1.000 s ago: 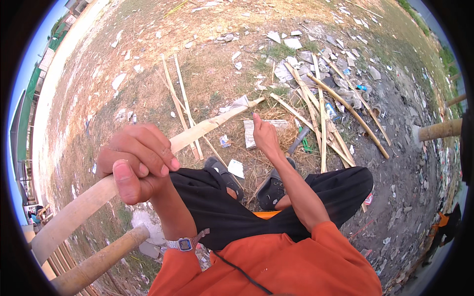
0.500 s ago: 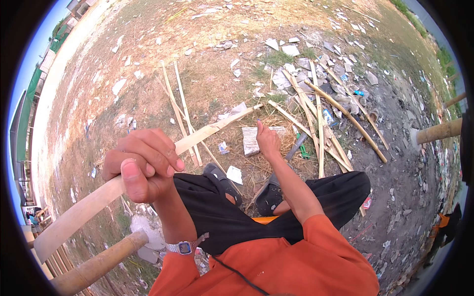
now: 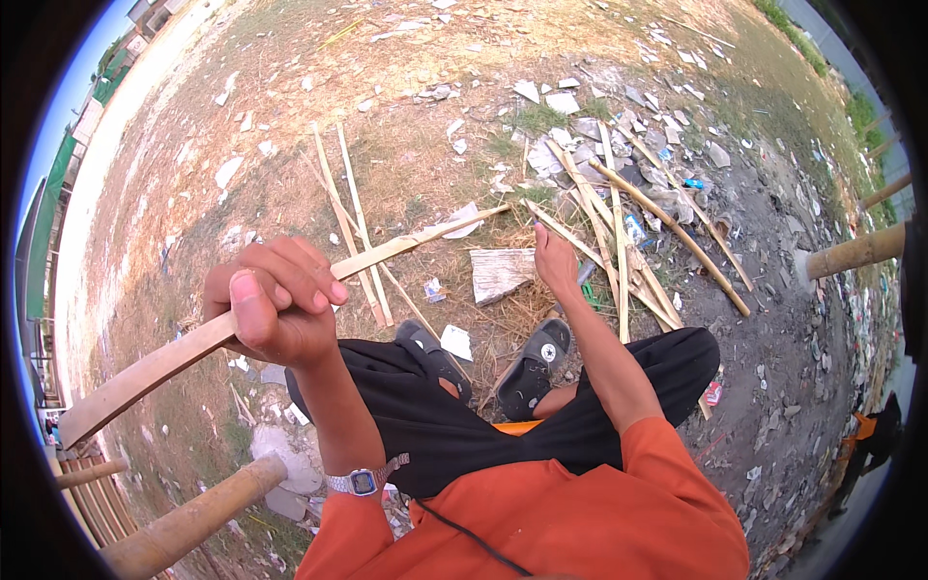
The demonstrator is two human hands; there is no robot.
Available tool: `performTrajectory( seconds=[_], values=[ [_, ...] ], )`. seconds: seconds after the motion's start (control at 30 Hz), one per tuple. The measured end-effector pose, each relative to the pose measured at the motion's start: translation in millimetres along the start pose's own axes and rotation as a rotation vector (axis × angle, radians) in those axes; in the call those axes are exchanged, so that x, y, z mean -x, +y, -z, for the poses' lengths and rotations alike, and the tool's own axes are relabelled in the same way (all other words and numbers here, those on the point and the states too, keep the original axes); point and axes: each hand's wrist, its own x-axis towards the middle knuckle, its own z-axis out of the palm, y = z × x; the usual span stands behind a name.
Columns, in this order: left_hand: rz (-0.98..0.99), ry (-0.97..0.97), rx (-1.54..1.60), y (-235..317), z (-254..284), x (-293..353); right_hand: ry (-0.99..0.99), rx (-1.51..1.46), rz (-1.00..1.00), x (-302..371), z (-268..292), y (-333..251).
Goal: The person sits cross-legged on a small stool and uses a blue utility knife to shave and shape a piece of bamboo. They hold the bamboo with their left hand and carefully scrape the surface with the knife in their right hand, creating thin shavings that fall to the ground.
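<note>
Closest to the camera, the left hand grasps a pale bamboo strip, its fingers curled over the top and the thumb pressed along the near side. The strip runs slantwise, its broad near end at the lower left and its thin far end above the ground ahead of the feet. A metal wristwatch sits on the left wrist, by the sleeve of an orange shirt. Beyond the bent knees in black trousers, the right hand is apart from the strip, thumb raised and fingers folded in; whether they close on anything cannot be told. Dark sandals rest on the ground, with a pale, rough block just ahead of them, near the right hand. Farther right, loose bamboo strips lie crossed beside a rounder pole; a few slimmer strips cross on the left. Thick bamboo posts stand on either side, one at the left and one at the right. The surface is outdoor ground, dry and brownish, turning dark grey at the right, strewn with pale scraps. A green structure stands at the far left under blue sky.
</note>
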Motion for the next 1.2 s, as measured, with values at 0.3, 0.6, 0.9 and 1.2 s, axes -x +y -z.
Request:
performTrajectory(
  seconds=[0.3, 0.6, 0.9, 1.2],
  values=[
    [-0.019, -0.218, 0.105, 0, 5, -5, -0.293, -0.584, 0.177, 116, 75, -135],
    [-0.027, -0.253, 0.102, 0, 5, -7, -0.087, -0.526, 0.211, 112, 45, -119],
    [-0.031, -0.180, 0.058, 1, -10, -2, -0.200, -0.657, 0.200, 128, 80, -142],
    [-0.020, -0.057, -0.054, 4, -13, 4, -0.189, -0.618, 0.227, 129, 85, -143]
  ],
)
